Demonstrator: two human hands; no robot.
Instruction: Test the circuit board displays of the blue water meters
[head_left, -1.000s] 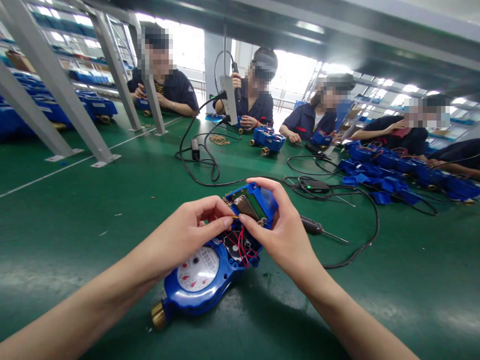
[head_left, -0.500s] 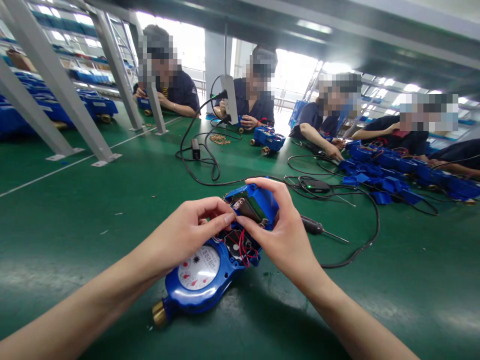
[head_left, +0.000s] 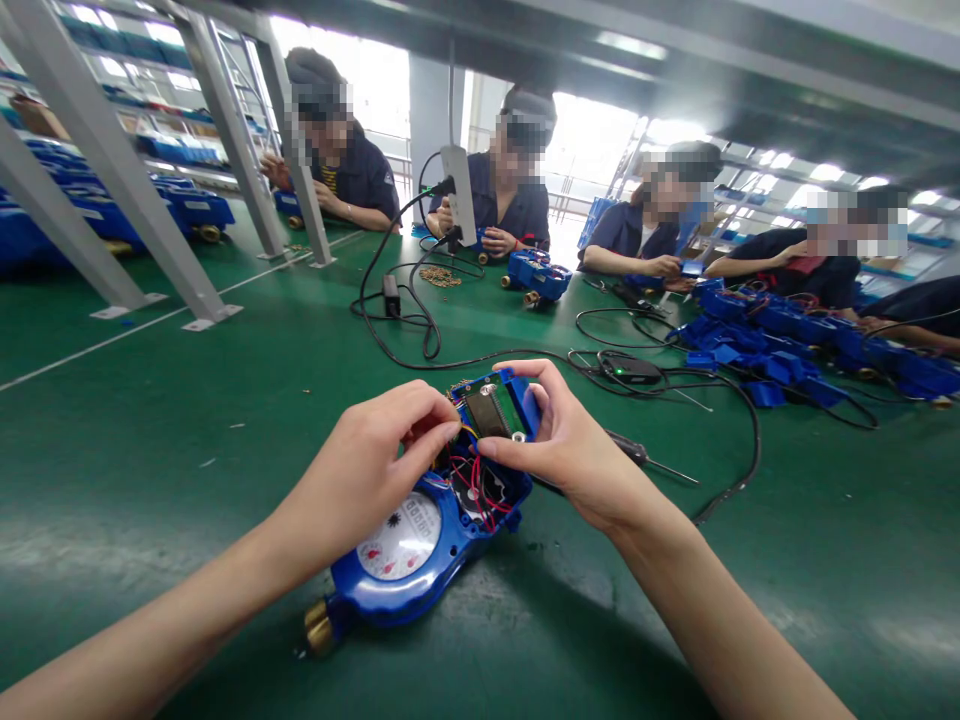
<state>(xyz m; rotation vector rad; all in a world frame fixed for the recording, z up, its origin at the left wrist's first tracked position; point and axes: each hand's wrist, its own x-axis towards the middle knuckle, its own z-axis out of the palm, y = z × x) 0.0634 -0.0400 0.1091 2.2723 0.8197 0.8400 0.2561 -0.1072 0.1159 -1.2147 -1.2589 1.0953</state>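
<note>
A blue water meter point(head_left: 390, 605) lies on the green table, its round white dial point(head_left: 397, 540) facing up and a brass pipe end point(head_left: 318, 630) toward me. Red and black wires point(head_left: 487, 500) run in its open compartment. Above that compartment, my right hand point(head_left: 574, 440) grips a blue cover point(head_left: 529, 412) by its edge, thumb at the lower rim. Inside the tilted cover shows a green circuit board point(head_left: 510, 405). My left hand point(head_left: 397, 440) is closed in a pinch on thin wires point(head_left: 469, 430) at the cover's left side; its fingertips are partly hidden.
An electric screwdriver point(head_left: 637, 452) lies right of my right hand, its cable looping around. Behind are a black power box point(head_left: 630, 370), a hanging power strip point(head_left: 459, 195) and small brass parts point(head_left: 440, 277). Blue housings point(head_left: 780, 345) pile up at right. Several co-workers sit opposite.
The cover has tilted so its circuit board faces me more. My left hand has shifted slightly left and up. A co-worker at right has drawn a hand back from the pile.
</note>
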